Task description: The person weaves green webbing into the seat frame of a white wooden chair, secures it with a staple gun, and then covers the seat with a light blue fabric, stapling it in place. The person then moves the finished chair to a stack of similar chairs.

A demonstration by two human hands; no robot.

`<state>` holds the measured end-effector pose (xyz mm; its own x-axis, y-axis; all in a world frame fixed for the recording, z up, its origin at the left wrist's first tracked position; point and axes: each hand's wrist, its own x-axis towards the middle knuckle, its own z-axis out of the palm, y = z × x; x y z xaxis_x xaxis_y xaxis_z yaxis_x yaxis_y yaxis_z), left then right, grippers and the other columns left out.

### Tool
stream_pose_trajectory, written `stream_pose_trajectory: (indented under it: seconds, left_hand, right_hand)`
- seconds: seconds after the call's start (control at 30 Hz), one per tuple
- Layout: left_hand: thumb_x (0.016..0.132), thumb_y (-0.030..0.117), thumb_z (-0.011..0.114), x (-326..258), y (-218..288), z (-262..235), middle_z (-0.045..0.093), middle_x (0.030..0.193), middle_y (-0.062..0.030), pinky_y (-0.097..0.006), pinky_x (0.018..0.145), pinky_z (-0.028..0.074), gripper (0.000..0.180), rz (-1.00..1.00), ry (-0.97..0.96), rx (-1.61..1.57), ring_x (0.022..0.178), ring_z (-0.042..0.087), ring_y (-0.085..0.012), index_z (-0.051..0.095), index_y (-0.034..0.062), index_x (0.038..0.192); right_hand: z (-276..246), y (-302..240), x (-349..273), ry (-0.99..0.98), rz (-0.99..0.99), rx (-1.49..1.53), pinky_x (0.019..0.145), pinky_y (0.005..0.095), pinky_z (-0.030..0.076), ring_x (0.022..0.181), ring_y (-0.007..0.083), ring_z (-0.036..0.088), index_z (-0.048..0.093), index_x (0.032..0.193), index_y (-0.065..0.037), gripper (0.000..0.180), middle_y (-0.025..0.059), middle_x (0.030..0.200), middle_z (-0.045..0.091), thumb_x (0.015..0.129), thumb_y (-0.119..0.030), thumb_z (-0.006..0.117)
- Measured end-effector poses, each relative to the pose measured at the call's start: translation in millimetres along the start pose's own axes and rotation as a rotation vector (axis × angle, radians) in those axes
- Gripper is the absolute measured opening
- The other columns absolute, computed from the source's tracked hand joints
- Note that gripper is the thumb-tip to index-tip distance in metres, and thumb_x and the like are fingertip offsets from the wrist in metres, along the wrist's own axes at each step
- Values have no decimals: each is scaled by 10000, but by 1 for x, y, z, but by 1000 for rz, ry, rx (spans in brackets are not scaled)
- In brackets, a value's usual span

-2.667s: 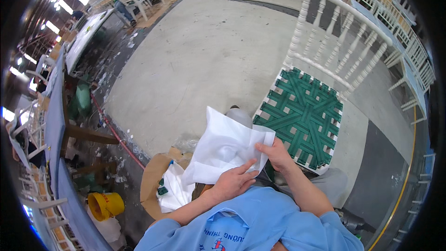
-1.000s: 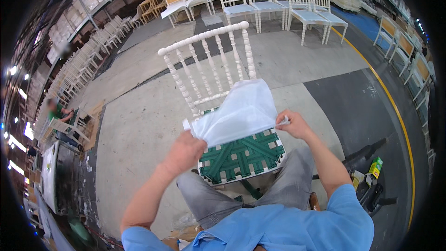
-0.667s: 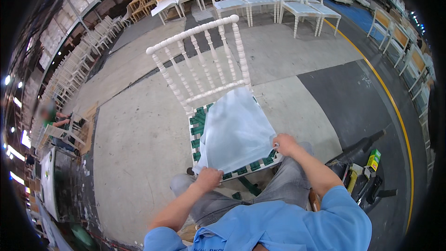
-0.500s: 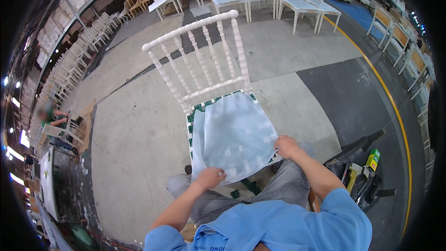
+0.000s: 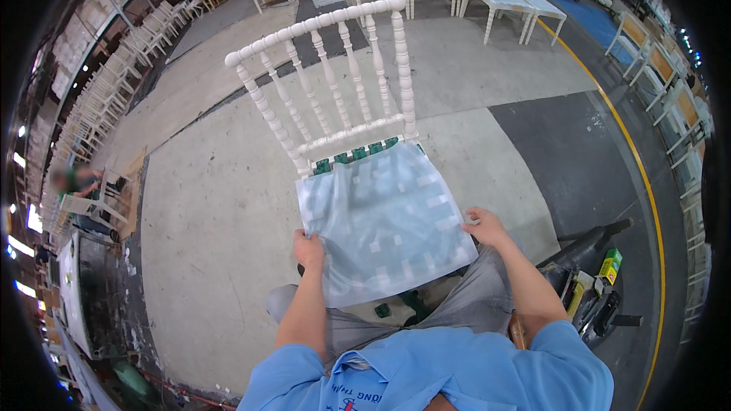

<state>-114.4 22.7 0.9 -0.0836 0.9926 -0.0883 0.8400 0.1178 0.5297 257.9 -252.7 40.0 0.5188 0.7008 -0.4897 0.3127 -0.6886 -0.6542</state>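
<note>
A white chair (image 5: 404,76) with a turned-spindle back stands before me, its seat toward my lap. Over the seat lies a thin, pale bluish-white cloth (image 5: 381,221), and the lighter webbing pattern shows through it. Green webbing (image 5: 359,154) is exposed along the seat's back edge. At the cloth's left edge, my left hand (image 5: 309,250) is closed on the fabric. My right hand (image 5: 486,228) is at the right edge, thumb close against the cloth and index finger apart from it.
Dark tools and a green-yellow box (image 5: 611,265) lie at my right, beside a yellow floor line (image 5: 620,125). Rows of chairs (image 5: 495,0) stand ahead and along both sides. A person (image 5: 80,183) sits at far left with another chair. Green scraps (image 5: 383,310) lie under the seat.
The cloth has been spread wider and flatter, now covering the seat's left side. My left hand has moved up and left along its edge; my right hand has moved slightly up and right.
</note>
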Motion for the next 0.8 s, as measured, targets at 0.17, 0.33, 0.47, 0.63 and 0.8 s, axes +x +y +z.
stream_pose_trajectory:
  seconds: [0.17,0.33,0.47,0.63,0.8]
  left_hand:
    - [941,202,750,20,-1,-3,741,1114,-194,-487,931,545,340,-36,-23,-196,1066,704,-396,659,27,1218]
    - [977,206,716,-3,1,-2,611,1411,-204,-514,1109,441,445,254,179,-80,1294,577,-425,604,29,1369]
    - [1022,311,640,-66,13,28,400,1660,-197,-599,1258,247,609,709,-228,207,1514,372,-462,480,111,1574]
    - [1061,436,537,-79,25,49,322,1733,-164,-627,1301,120,665,841,-328,315,1597,216,-483,401,180,1660]
    - [1077,447,504,-50,35,65,315,1743,-140,-619,1304,113,646,832,-290,321,1600,226,-466,396,204,1665]
  right_hand:
    - [19,20,40,96,176,155,1017,415,544,1243,305,670,603,1456,32,600,231,1384,680,987,-311,753]
    - [33,18,51,-151,193,275,1008,405,536,1242,284,656,606,1472,2,515,193,1405,674,1050,-287,673]
    - [34,23,56,-135,242,328,997,407,538,1220,280,666,618,1472,-28,483,166,1392,686,1058,-272,663]
    - [33,28,65,-151,251,392,952,394,539,1099,240,695,705,1367,-20,394,123,1255,744,1045,-246,683]
    - [34,25,78,-132,163,409,899,384,541,1028,216,695,742,1311,-12,366,107,1184,763,1022,-234,714]
